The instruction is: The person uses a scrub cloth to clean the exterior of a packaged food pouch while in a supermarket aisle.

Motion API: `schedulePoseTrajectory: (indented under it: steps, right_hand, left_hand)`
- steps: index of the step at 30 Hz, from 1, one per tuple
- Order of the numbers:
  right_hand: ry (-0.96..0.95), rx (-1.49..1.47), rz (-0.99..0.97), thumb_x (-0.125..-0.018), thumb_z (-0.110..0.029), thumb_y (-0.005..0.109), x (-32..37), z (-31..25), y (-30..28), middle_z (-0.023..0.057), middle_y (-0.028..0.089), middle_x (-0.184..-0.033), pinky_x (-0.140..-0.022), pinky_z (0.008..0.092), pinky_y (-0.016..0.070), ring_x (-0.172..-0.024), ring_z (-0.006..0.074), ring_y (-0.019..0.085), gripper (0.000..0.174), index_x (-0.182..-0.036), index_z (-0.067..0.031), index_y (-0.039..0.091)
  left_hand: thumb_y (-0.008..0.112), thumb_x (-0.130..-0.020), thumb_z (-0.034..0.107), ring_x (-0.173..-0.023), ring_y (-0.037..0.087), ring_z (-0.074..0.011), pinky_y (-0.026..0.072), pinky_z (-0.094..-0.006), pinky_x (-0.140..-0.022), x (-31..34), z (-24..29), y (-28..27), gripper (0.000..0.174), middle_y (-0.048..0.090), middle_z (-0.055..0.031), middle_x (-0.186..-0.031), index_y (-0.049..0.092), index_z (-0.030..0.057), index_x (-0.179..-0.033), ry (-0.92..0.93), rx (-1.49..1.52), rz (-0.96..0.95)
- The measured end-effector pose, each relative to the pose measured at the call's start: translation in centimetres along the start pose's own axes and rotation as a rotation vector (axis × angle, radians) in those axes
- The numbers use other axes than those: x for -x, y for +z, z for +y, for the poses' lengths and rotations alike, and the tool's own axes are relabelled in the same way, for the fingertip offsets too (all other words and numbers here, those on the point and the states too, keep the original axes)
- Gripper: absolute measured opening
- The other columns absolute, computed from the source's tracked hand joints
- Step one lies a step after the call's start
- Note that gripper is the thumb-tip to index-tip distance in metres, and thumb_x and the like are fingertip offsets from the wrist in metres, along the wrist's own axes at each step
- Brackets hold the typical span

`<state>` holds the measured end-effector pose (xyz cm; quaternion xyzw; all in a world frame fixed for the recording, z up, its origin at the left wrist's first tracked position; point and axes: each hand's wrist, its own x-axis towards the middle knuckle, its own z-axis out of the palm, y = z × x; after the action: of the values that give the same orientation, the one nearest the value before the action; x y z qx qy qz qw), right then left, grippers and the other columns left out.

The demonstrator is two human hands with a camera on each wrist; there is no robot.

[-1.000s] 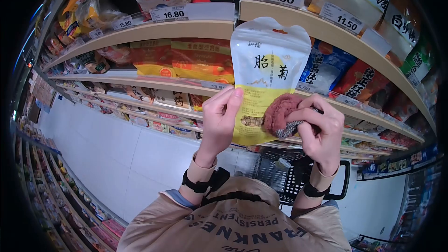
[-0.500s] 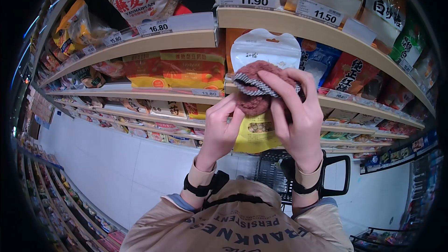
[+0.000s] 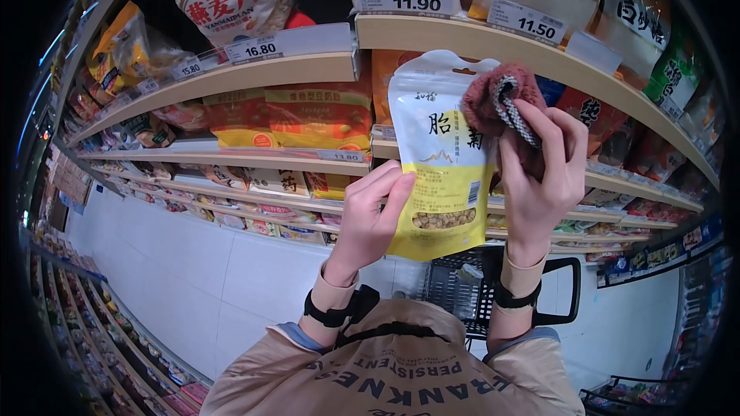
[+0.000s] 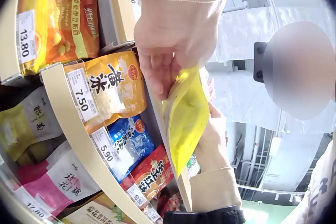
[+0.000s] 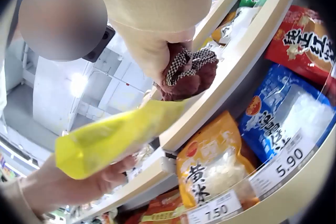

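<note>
A white-and-yellow stand-up pouch point(image 3: 443, 185) of dried chrysanthemum buds is held upright before the shelves, its small window showing the buds. My left hand point(image 3: 374, 208) pinches its left edge between thumb and curled fingers; in the left wrist view the yellow bottom point(image 4: 186, 124) of the pouch faces the camera. My right hand point(image 3: 543, 173) grips a bunched reddish-brown cloth point(image 3: 493, 100) with a black-and-white checked edge. The cloth lies against the pouch's upper right side, covering part of the printing. From the right wrist, the cloth point(image 5: 191, 77) appears just above the yellow pouch point(image 5: 105, 140).
Shelves of bagged goods with price labels point(image 3: 416, 1) stand right behind the pouch. Sugar bags point(image 3: 624, 11) fill the upper right, an oatmeal bag point(image 3: 231, 0) the upper left. Below the hands is a black shopping cart point(image 3: 455, 285) on the pale tiled floor point(image 3: 185, 262).
The right hand first brought the cloth up and left across the pouch's middle, then moved it right and up to the upper right side. The left hand keeps its pinch on the pouch.
</note>
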<state>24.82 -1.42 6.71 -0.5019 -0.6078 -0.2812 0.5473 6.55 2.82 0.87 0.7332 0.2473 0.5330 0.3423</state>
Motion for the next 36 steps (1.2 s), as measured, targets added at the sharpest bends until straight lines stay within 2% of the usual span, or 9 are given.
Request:
schedulePoseTrajectory:
  steps: [7,11,14,17,22,27,31,32,36]
  right_hand:
    - [-0.084,-0.363,-0.332,-0.069,0.001,0.074,0.4,-2.5,0.6,0.0118,0.057,-0.106,-0.077,0.0396,0.0538,-0.093,0.0298,0.064,0.042,-0.11,-0.0095,0.07]
    - [-0.077,-0.192,-0.26,-0.066,0.002,0.075,-0.5,-1.8,0.1,0.012,0.057,-0.106,-0.076,0.039,0.0533,-0.092,0.0304,0.063,0.044,-0.109,-0.0103,0.07]
    - [-0.032,-0.064,-0.063,-0.067,0.005,0.075,-0.7,-0.1,0.5,0.0138,0.057,-0.106,-0.077,0.0383,0.0532,-0.092,0.0313,0.063,0.047,-0.111,-0.0095,0.069]
    - [-0.035,-0.088,-0.067,-0.069,0.006,0.074,-0.7,-0.4,1.2,0.0145,0.057,-0.106,-0.078,0.0387,0.053,-0.091,0.0323,0.063,0.048,-0.115,-0.0088,0.068]
    - [-0.08,-0.293,-0.436,-0.076,0.004,0.067,0.6,-2.4,1.7,0.0144,0.054,-0.104,-0.08,0.0416,0.0518,-0.094,0.0314,0.061,0.042,-0.117,-0.0047,0.064]
    - [0.04,-0.548,-0.76,-0.072,0.003,0.067,0.8,-3.2,-0.4,0.0107,0.052,-0.098,-0.075,0.0388,0.0517,-0.091,0.0284,0.061,0.039,-0.11,-0.0075,0.066]
    - [0.187,-0.763,-0.982,-0.065,0.004,0.066,0.8,-2.7,-1.6,0.0091,0.056,-0.093,-0.072,0.0366,0.0523,-0.081,0.0278,0.063,0.032,-0.096,-0.0048,0.072]
    - [0.192,-0.762,-0.98,-0.065,0.004,0.066,0.6,-2.4,-1.9,0.0091,0.056,-0.093,-0.072,0.0366,0.0523,-0.081,0.0278,0.063,0.032,-0.096,-0.0048,0.072]
    - [0.16,-0.745,-0.536,-0.063,0.002,0.069,-0.1,-0.1,-2.6,0.0101,0.063,-0.094,-0.075,0.0319,0.0509,-0.082,0.0205,0.064,0.027,-0.09,0.0,0.07]
  left_hand:
    - [0.056,-0.095,0.002,-0.068,0.054,-0.0291,0.0456,-0.0327,-0.065,0.1,-0.4,0.1,0.011,0.057,-0.0149,-0.079,0.058,-0.0087,-0.094,0.053,-0.102,-0.011]
    - [0.056,-0.095,0.002,-0.067,0.052,-0.0266,0.0448,-0.0311,-0.064,0.1,-0.2,-0.2,0.011,0.055,-0.0141,-0.078,0.058,-0.0083,-0.092,0.047,-0.093,0.035]
    - [0.055,-0.096,0.001,-0.064,0.047,-0.0224,0.0421,-0.0295,-0.061,0.2,0.0,-0.7,0.012,0.051,-0.0122,-0.075,0.058,-0.0081,-0.088,0.004,-0.09,0.044]
    - [0.055,-0.096,0.001,-0.063,0.046,-0.0218,0.0406,-0.0305,-0.06,0.1,-0.3,-1.0,0.013,0.049,-0.0115,-0.073,0.056,-0.0084,-0.087,0.017,-0.074,0.072]
    - [0.054,-0.097,0.003,-0.062,0.043,-0.0217,0.0381,-0.0298,-0.059,-0.1,-1.3,-1.1,0.016,0.047,-0.0114,-0.072,0.055,-0.0086,-0.086,0.015,-0.087,0.183]
    - [0.049,-0.102,0.009,-0.066,0.042,-0.0104,0.0385,-0.0274,-0.062,-0.2,-1.7,-1.7,0.023,0.051,-0.0051,-0.074,0.057,-0.0085,-0.089,-0.103,0.133,0.306]
    - [0.045,-0.107,0.02,-0.081,0.051,-0.0038,0.0435,-0.0206,-0.071,-0.4,-2.1,-2.7,0.034,0.064,-0.0027,-0.091,0.064,-0.0078,-0.103,-0.174,0.283,0.365]
    - [0.045,-0.107,0.02,-0.081,0.051,-0.0038,0.0435,-0.0206,-0.071,-0.4,-2.2,-2.6,0.034,0.064,-0.0027,-0.091,0.064,-0.0078,-0.103,-0.176,0.284,0.359]
    - [0.045,-0.107,0.02,-0.08,0.052,-0.0039,0.0444,-0.0212,-0.071,-0.4,-2.2,-2.1,0.033,0.064,-0.0035,-0.091,0.064,-0.0071,-0.103,-0.171,0.386,0.396]
